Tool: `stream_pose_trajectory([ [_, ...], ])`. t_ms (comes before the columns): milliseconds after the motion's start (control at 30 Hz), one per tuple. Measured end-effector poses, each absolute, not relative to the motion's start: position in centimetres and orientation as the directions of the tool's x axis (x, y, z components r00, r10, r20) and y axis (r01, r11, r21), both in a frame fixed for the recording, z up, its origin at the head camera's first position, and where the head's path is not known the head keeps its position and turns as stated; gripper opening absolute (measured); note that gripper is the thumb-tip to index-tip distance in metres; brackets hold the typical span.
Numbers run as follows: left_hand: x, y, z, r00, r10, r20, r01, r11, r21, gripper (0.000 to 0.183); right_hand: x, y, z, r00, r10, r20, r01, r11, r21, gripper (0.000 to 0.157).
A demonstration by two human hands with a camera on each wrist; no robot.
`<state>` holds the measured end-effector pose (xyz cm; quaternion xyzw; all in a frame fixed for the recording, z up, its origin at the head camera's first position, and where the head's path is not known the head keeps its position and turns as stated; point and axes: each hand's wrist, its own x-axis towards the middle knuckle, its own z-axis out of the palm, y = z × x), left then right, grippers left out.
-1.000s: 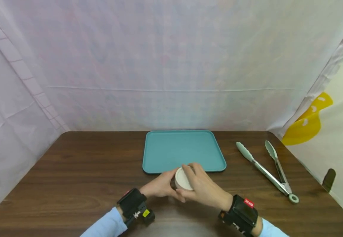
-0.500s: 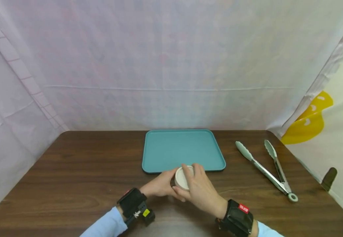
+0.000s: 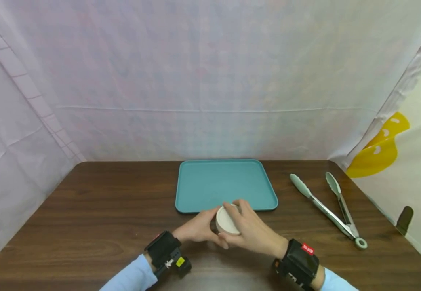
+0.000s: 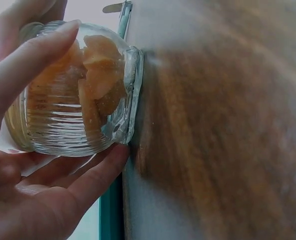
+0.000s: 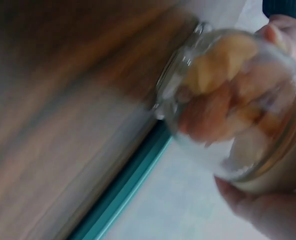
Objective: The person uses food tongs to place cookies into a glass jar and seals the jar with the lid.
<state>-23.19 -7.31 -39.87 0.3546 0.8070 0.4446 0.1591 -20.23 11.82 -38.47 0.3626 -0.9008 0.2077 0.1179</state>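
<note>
A glass jar [image 4: 95, 100] with ribbed sides stands at the tray's near edge, filled with orange-brown chunks. My left hand [image 3: 198, 227] holds it round the glass body, thumb on one side and fingers on the other. On top is a round white lid [image 3: 226, 221], which my right hand [image 3: 257, 235] grips by its edge from above. In the right wrist view the chunks [image 5: 212, 107] show through the glass, with the right fingers [image 5: 275, 212] at the lid. The jar's body is mostly hidden by the hands in the head view.
Behind the jar lies a teal tray [image 3: 225, 184] on the dark wooden table [image 3: 105, 214]. Spread tongs [image 3: 328, 212] with pale tips lie to the right. A white cloth [image 3: 196, 81] hangs along the table's far edge.
My right hand has turned on the lid one way, then back, its wrist swinging left and then right again. The left hand stays in place round the jar.
</note>
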Motion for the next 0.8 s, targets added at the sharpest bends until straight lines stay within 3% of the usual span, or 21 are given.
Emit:
stream_pose_trajectory([
  [200,-23.2,-7.2,-39.9,-0.698,0.713,0.072,0.447,0.355,0.821,0.093,-20.5,12.1,-38.6,-0.661,-0.635,0.4,-0.746,0.617,-0.253,0.065],
  [667,-22.8,-7.0,-40.2,-0.73,0.675,0.105,0.473,0.388,0.791,0.092,-18.7,9.2,-39.3,-0.712,-0.419,0.563,-0.57,0.813,-0.115,0.065],
  [800,-22.8,-6.9,-40.2,-0.727,0.678,0.106,0.472,0.381,0.795,0.092,-18.6,9.4,-39.0,-0.745,-0.424,0.515,-0.558,0.82,-0.131,0.071],
])
